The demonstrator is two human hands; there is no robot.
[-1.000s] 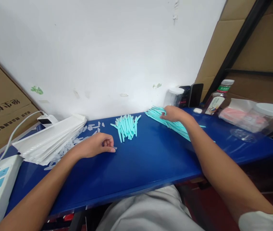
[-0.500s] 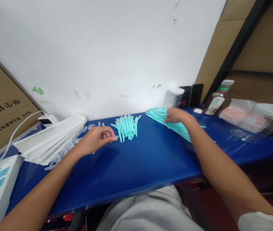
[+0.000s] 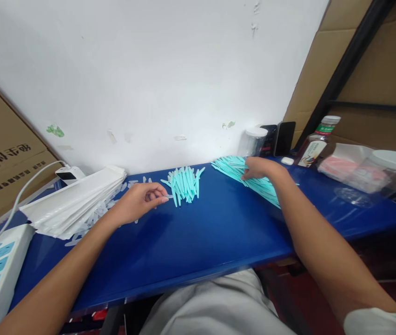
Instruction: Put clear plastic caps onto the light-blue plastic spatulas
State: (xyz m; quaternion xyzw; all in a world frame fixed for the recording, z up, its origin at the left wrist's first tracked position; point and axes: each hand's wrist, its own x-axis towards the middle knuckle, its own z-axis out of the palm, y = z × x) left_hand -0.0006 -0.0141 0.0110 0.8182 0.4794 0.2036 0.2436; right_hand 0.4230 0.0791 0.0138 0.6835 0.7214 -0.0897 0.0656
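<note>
Left hand point(image 3: 142, 200): thumb and forefinger pinched on a small translucent piece point(image 3: 170, 197), beside the compact teal pile point(image 3: 186, 184). Right hand point(image 3: 259, 168): fingers at the fanned teal sticks point(image 3: 228, 166); grip cannot be told. Both teal groups lie on the blue table point(image 3: 215, 237).

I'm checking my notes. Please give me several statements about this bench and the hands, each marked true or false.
The left hand pinches a small clear piece. True.
The right hand is at the long turquoise strips. True.
The left hand touches a power strip. False: the left hand is beside the shorter turquoise sticks.
The hands are over a red surface. False: the tabletop is blue.
A white-lidded jar stands by the wall. True.
</note>
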